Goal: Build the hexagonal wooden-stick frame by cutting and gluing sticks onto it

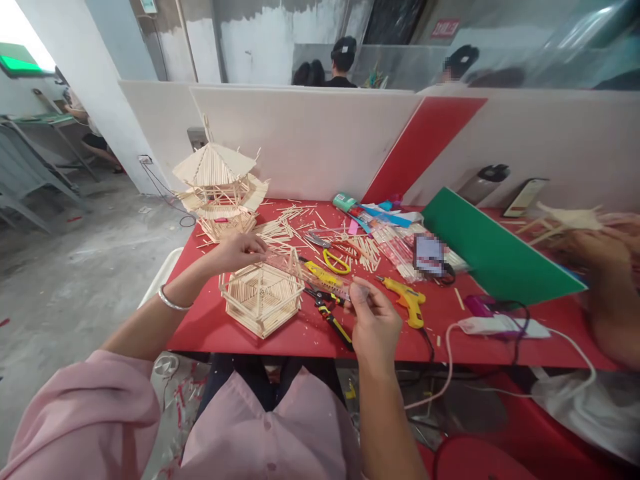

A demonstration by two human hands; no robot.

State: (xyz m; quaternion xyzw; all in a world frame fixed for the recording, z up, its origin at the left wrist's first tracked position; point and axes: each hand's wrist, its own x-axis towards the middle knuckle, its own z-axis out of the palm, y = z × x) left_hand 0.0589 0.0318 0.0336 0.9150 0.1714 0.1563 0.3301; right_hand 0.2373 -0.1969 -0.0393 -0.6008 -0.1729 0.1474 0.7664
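A clear ruler [286, 264] stretches between my two hands above the red table. My left hand [239, 254], with a silver bangle on the wrist, has its fingers closed on the ruler's far left end. The thumb and fingers of my right hand [375, 320] pinch its right end. Below and left of the ruler sits a hexagonal frame of thin wooden sticks [262, 303], with short uprights at its rim. Under the ruler lie a yellow utility knife [321, 272] and black-and-yellow pliers [334, 324], both partly covered.
A stick-built pagoda model [217, 180] stands back left. Loose sticks [285, 227], yellow-handled scissors [336, 263] and a yellow glue gun [407, 300] lie around. A green board [495, 243] leans at right, near a power strip [503, 325] and another person's hands [600, 250].
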